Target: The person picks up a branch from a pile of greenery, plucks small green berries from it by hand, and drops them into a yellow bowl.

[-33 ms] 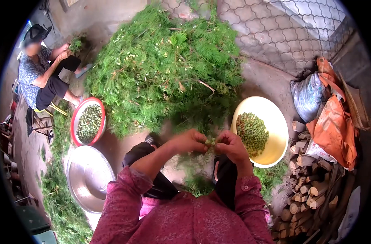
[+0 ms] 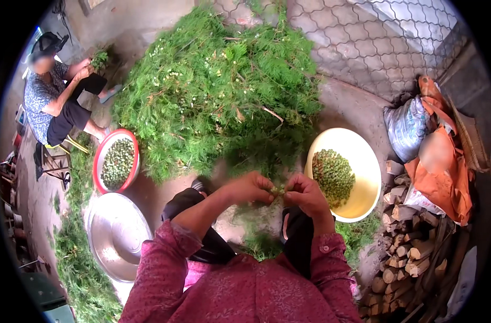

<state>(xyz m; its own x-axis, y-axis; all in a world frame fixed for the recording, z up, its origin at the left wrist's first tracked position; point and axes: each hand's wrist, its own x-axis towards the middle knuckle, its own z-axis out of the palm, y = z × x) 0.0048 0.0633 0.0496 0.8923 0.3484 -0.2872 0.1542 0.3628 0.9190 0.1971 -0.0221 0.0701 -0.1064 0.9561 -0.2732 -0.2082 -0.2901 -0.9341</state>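
Note:
Over the gap between my knees, my left hand (image 2: 249,188) and my right hand (image 2: 310,197) almost meet, both closed in a fingertip pinch. A small green sprig (image 2: 278,190) is held between them, its details blurred. Close to my right hand stands a cream-yellow basin (image 2: 367,173) with a heap of small round green fruits (image 2: 334,178), some brownish, along its left side. Just beyond my hands rises a big pile of feathery green branches (image 2: 213,97) dotted with pale round fruits.
To the left are a red-rimmed basin (image 2: 98,172) of similar fruits and a shiny metal basin (image 2: 121,237). A co-worker (image 2: 54,99) sits far left holding a green sprig (image 2: 99,59). At right lie stacked firewood (image 2: 404,258), an orange sack (image 2: 444,185) and a whitish bag (image 2: 407,129).

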